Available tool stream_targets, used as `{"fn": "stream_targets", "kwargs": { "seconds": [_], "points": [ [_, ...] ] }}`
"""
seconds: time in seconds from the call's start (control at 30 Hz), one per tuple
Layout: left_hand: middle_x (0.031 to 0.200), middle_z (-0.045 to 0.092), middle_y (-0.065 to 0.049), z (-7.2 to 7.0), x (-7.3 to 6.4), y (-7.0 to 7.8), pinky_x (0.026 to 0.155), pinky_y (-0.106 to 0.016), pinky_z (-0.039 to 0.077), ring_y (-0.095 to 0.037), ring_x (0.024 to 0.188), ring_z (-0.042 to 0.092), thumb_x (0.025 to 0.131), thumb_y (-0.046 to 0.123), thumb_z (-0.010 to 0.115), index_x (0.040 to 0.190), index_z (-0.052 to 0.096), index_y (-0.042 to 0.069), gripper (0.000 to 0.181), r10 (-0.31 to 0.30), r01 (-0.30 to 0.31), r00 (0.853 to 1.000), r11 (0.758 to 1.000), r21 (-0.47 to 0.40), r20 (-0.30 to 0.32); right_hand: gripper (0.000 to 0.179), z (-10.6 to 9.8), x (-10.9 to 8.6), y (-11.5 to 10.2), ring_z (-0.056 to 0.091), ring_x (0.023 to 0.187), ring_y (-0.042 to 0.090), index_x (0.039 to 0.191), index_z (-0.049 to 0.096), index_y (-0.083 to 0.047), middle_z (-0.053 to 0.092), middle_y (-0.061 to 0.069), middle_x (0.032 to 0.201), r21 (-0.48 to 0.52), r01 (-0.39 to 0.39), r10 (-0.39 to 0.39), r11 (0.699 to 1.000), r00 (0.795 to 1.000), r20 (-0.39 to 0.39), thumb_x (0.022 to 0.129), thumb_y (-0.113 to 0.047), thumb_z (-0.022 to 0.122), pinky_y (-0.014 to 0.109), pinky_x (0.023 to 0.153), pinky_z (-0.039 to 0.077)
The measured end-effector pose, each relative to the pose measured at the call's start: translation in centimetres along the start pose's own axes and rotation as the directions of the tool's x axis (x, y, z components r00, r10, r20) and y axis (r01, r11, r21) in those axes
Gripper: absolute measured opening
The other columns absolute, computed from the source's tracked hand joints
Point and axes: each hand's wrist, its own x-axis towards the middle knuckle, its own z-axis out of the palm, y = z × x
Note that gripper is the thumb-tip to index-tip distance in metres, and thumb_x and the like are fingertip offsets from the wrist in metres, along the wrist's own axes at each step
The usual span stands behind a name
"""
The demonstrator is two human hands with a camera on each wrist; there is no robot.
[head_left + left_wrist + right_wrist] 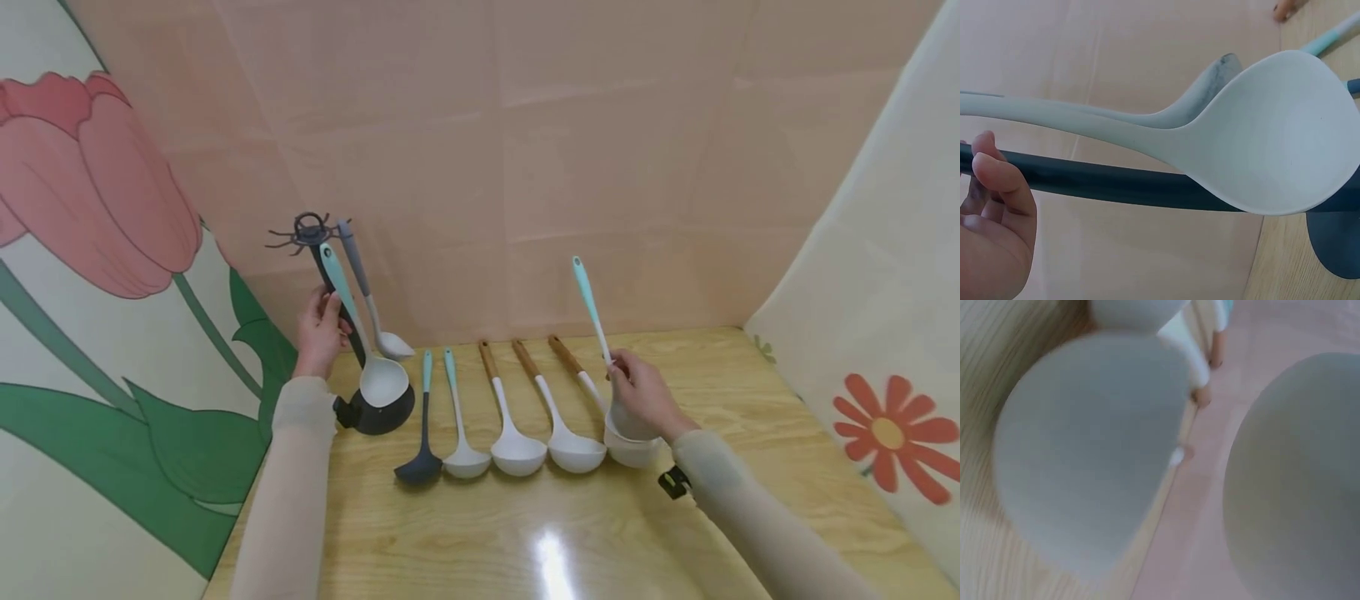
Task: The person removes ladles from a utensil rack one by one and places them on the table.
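Note:
My left hand (321, 327) grips the black pole (1110, 181) of a utensil stand, thumb and fingers curled round it. The stand has a hooked top (309, 233) and a round black base (386, 417). From its hooks hang a pale ladle (384, 382) with a turquoise handle, in front of the pole, and a grey-handled ladle (392, 344) behind. My right hand (641, 392) pinches the lower handle of another turquoise-handled ladle (585, 287), held upright above the table. Its bowl (1304, 481) is partly behind my hand in the head view.
On the wooden table (465, 550) lie, left to right, a dark ladle (420, 467), a white turquoise-handled ladle (467, 462), then white wooden-handled ladles: one (517, 454), a second (576, 452) and a third (630, 450) under my right hand. A pink cloth (525, 167) hangs behind.

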Motion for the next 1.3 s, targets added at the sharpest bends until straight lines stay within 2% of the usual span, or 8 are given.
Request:
{"fn": "stream_targets", "kwargs": {
  "seconds": [0.17, 0.33, 0.6, 0.73, 0.97, 1.13, 1.23, 1.3],
  "points": [
    [0.100, 0.056, 0.000, 0.0, 0.0, -0.2, 0.055, -0.028, 0.050, -0.015, 0.072, 0.052, 0.106, 0.042, 0.041, 0.146, 0.045, 0.026, 0.044, 0.004, -0.004, 1.000, 1.000, 0.013, -0.006, 0.027, -1.1, -0.4, 1.8, 0.062, 0.080, 0.026, 0.125, 0.056, 0.010, 0.068, 0.021, 0.094, -0.045, -0.006, 0.007, 0.999, 1.000, 0.018, 0.104, -0.005, 0.049, 0.040, 0.071, 0.049],
    [0.099, 0.056, 0.001, -0.1, -0.1, 0.0, 0.053, -0.028, 0.050, -0.014, 0.070, 0.052, 0.106, 0.041, 0.041, 0.146, 0.045, 0.024, 0.044, 0.012, -0.012, 1.000, 1.000, 0.008, -0.007, 0.028, -2.0, -0.7, 3.4, 0.062, 0.078, 0.027, 0.125, 0.055, 0.013, 0.068, 0.020, 0.091, -0.081, -0.013, 0.015, 0.997, 0.999, 0.036, 0.102, -0.003, 0.048, 0.040, 0.069, 0.048],
    [0.100, 0.058, 0.001, 0.0, 0.1, 0.1, 0.052, -0.024, 0.048, -0.017, 0.072, 0.051, 0.105, 0.042, 0.042, 0.145, 0.046, 0.027, 0.043, -0.012, 0.012, 1.000, 1.000, 0.001, -0.003, 0.028, -3.0, -0.9, 6.3, 0.064, 0.083, 0.027, 0.124, 0.053, 0.013, 0.068, 0.018, 0.093, -0.123, -0.068, 0.087, 0.990, 0.983, 0.159, 0.104, -0.006, 0.047, 0.045, 0.074, 0.051],
    [0.098, 0.057, 0.001, 0.1, -0.2, 1.0, 0.054, -0.026, 0.050, -0.019, 0.074, 0.052, 0.106, 0.038, 0.042, 0.146, 0.046, 0.025, 0.042, -0.031, 0.031, 0.999, 0.999, -0.005, 0.005, 0.030, -3.6, -0.9, 7.1, 0.064, 0.082, 0.027, 0.125, 0.053, 0.014, 0.068, 0.017, 0.092, -0.148, -0.072, 0.100, 0.986, 0.976, 0.194, 0.104, -0.007, 0.046, 0.047, 0.074, 0.051],
    [0.097, 0.055, -0.006, 0.2, -1.9, 3.2, 0.054, -0.024, 0.048, -0.020, 0.073, 0.051, 0.108, 0.032, 0.040, 0.147, 0.044, 0.018, 0.041, -0.028, 0.028, 0.999, 1.000, -0.006, 0.016, 0.027, -3.9, -0.5, 8.4, 0.064, 0.077, 0.025, 0.119, 0.056, 0.014, 0.069, 0.019, 0.090, -0.186, -0.046, 0.091, 0.982, 0.967, 0.240, 0.102, -0.006, 0.049, 0.044, 0.069, 0.052],
    [0.098, 0.056, 0.000, 0.3, -2.2, 3.3, 0.055, -0.024, 0.048, -0.020, 0.074, 0.051, 0.108, 0.031, 0.039, 0.145, 0.046, 0.018, 0.040, -0.025, 0.025, 1.000, 1.000, -0.004, 0.015, 0.029, -3.3, -0.5, 9.9, 0.062, 0.075, 0.022, 0.118, 0.056, 0.017, 0.069, 0.017, 0.088, -0.210, -0.044, 0.111, 0.977, 0.941, 0.321, 0.100, -0.005, 0.051, 0.039, 0.068, 0.051],
    [0.100, 0.057, 0.002, 0.4, -1.9, 2.9, 0.055, -0.025, 0.049, -0.021, 0.074, 0.051, 0.108, 0.031, 0.039, 0.145, 0.046, 0.018, 0.039, -0.026, 0.026, 1.000, 1.000, 0.001, 0.007, 0.030, -3.0, -0.6, 10.6, 0.061, 0.076, 0.023, 0.119, 0.057, 0.016, 0.068, 0.017, 0.089, -0.218, -0.076, 0.152, 0.973, 0.921, 0.358, 0.099, -0.006, 0.051, 0.040, 0.069, 0.051],
    [0.101, 0.058, 0.002, 0.4, -1.5, 2.4, 0.055, -0.026, 0.049, -0.021, 0.073, 0.050, 0.108, 0.033, 0.040, 0.145, 0.047, 0.020, 0.040, -0.032, 0.032, 0.999, 0.999, 0.000, 0.001, 0.029, -3.0, -0.7, 11.0, 0.060, 0.076, 0.024, 0.117, 0.059, 0.014, 0.067, 0.016, 0.088, -0.230, -0.088, 0.169, 0.969, 0.916, 0.363, 0.098, -0.006, 0.051, 0.041, 0.069, 0.051]
  ]
}}
